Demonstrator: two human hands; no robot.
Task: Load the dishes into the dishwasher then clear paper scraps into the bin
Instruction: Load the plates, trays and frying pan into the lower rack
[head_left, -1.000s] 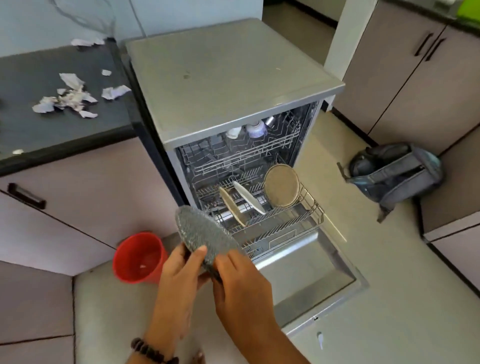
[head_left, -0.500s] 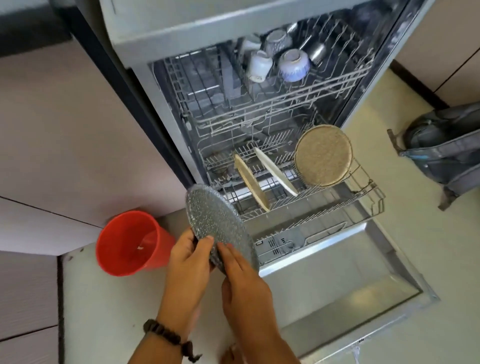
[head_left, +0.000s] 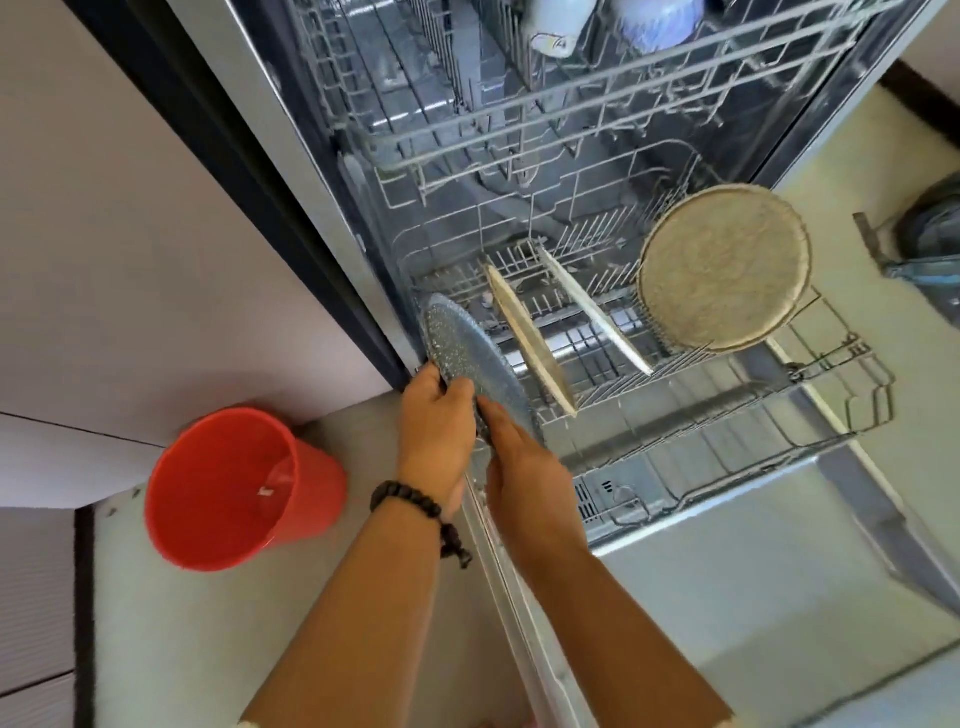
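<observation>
While we lean over the open dishwasher (head_left: 291, 130), both our hands hold one speckled grey plate (head_left: 470, 351) on edge at the left end of the pulled-out lower rack (head_left: 810, 395). Our left hand (head_left: 436, 421), a dark bead bracelet (head_left: 415, 506) on its wrist, curls its fingers round the plate's near rim; our right hand (head_left: 524, 467) pinches the same rim from the other side. Three more plates already stand in the rack: a thin tan plate (head_left: 530, 340) just beside ours, a white plate (head_left: 595, 312), and a round beige plate (head_left: 724, 267) further right. Cups (head_left: 558, 26) sit upturned in the upper rack (head_left: 519, 119). On the floor to our left stands a red bin (head_left: 234, 488).
</observation>
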